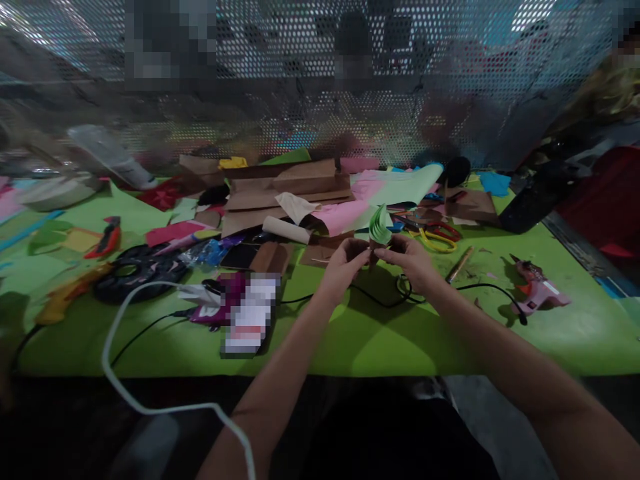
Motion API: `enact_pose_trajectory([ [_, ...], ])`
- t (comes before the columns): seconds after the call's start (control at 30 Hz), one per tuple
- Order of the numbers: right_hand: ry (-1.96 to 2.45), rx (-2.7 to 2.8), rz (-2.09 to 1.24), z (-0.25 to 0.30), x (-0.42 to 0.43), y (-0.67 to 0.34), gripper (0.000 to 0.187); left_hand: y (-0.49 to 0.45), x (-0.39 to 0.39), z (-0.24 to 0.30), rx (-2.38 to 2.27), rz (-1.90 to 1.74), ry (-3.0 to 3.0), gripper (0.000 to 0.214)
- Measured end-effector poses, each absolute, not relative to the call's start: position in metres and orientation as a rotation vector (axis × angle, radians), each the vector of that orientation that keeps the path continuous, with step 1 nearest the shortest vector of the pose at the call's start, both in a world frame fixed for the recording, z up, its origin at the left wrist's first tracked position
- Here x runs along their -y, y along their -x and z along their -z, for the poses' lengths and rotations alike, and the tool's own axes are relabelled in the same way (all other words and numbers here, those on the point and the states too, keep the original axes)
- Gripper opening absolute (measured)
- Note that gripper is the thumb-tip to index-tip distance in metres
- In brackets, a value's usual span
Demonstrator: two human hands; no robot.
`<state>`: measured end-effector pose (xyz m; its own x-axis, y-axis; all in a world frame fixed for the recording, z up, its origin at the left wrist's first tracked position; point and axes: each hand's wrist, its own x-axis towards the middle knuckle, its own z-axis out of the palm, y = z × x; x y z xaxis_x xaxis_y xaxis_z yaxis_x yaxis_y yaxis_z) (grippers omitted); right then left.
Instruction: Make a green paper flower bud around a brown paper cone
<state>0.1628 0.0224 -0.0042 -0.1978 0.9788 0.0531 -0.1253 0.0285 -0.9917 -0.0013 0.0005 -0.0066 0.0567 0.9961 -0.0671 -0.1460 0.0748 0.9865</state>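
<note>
Above the green-covered table [445, 353], in the head view, I held one green folded paper piece [380, 225] upright, midway between two hands. My left hand [346, 261] and right hand [407, 259] were each nearly closed, fingers pinching its brownish lower end [373, 255]. I counted one pink glue gun [543, 290] at right, one pale tube [286, 230] beyond and one red-handled tool [109, 237] at left. Behind the cluttered far edge stood one perforated screen [300, 60]; the room was dim.
</note>
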Motion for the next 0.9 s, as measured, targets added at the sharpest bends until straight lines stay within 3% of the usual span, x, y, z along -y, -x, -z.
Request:
enact_pose_trajectory([
  [0.47, 0.970, 1.332, -1.315, 0.003, -0.021, -0.162, 0.047, 0.005, -0.004, 0.013, -0.918, -0.999, -1.113, 0.058],
  [0.9, 0.944, 1.291, -1.347, 0.000, -0.019, -0.163, 0.034, 0.006, -0.006, 0.017, -0.925, -0.992, -1.123, 0.061],
])
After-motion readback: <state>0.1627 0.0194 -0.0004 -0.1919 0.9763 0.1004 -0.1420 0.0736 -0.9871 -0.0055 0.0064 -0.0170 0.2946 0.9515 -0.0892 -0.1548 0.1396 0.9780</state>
